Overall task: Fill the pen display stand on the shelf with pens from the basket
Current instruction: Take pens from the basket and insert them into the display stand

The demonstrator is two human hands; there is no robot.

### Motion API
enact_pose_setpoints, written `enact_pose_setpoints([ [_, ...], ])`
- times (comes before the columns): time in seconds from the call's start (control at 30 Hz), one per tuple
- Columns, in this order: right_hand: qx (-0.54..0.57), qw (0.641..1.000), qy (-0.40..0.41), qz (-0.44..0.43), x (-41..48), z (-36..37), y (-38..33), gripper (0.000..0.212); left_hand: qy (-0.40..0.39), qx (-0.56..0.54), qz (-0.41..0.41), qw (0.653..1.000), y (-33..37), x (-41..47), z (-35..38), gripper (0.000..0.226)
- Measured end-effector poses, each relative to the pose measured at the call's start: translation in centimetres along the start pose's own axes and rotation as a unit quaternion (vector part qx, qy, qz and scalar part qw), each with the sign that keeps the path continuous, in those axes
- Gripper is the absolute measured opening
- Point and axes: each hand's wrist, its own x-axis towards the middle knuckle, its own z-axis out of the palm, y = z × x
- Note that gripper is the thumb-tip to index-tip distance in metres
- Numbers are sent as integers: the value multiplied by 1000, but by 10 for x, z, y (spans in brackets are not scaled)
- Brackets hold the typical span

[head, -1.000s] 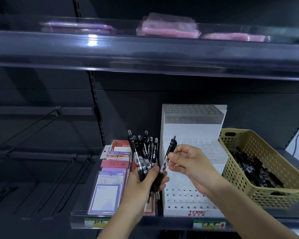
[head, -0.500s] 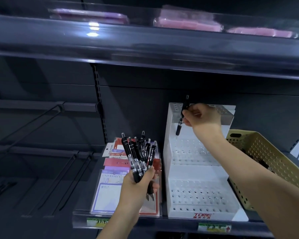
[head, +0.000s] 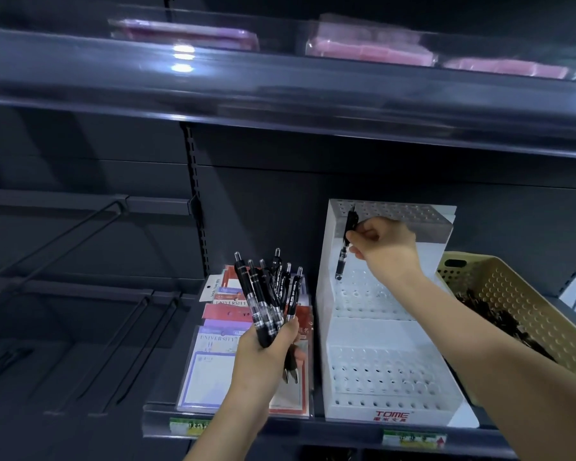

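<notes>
A: What is each hand doing?

B: The right hand (head: 384, 247) pinches one black pen (head: 341, 261) between thumb and curled fingers. The pen is nearly upright at the top tier's left corner of the pen display stand (head: 373, 331), close to the left wall, with its tip just above the middle tier's holes. I can't tell whether it passes through a top hole. The left hand (head: 263, 354) grips a bundle of pens (head: 270, 294), and six clicker tops show.

A: And the stand?

B: It has three perforated tiers, and I see no pen standing in any hole.

A: What borders it?

B: The notepad packs (head: 210, 371) lie just beside it on the left. The basket (head: 512, 304), one, sits against its right side with a dark heap of pens inside, too tangled to count. The shelf lip (head: 313, 427) carries two price labels. There is an open gap between the stand's top and the upper shelf (head: 280, 94), which holds three pink packs (head: 369, 49).
</notes>
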Motion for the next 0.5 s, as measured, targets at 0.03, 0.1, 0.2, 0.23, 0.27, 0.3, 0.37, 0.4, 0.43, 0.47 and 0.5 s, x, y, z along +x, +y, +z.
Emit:
enact_pose_setpoints([
  [0.03, -7, 1000, -11, 5, -1, 2, 3, 17, -2, -2, 1, 1000, 0, 0, 0, 20],
  [0.1, -13, 999, -30, 14, -3, 5, 9, 19, -3, -7, 7, 1000, 2, -1, 1, 19],
  [0.2, -9, 999, -34, 20, -4, 8, 13, 22, -3, -25, 13, 1000, 7, -3, 3, 18],
  [0.23, -8, 999, -33, 19, -4, 9, 13, 23, -5, -34, 13, 999, 8, -4, 3, 18],
  [0.27, -7, 999, -31, 18, -3, 8, 14, 23, -7, -41, 13, 999, 10, -6, 4, 18],
  [0.3, -6, 999, -30, 18, -3, 8, 14, 22, -10, -43, 14, 999, 11, -7, 5, 18],
  [0.37, -7, 999, -32, 19, -4, 7, 16, 16, -16, -41, 19, 999, 13, -10, 7, 19],
  [0.4, -6, 999, -33, 20, -5, 7, 17, 11, -19, -44, 20, 999, 14, -12, 8, 18],
  [0.43, 0, 999, -31, 23, -6, 6, 17, 7, -22, -49, 22, 998, 15, -14, 9, 17],
  [0.47, 10, 999, -23, 24, -7, 5, 17, 5, -25, -52, 23, 998, 17, -16, 10, 16],
  [0.5, 21, 999, -12, 23, -10, 4, 16, 6, -26, -52, 25, 998, 18, -17, 11, 15],
])
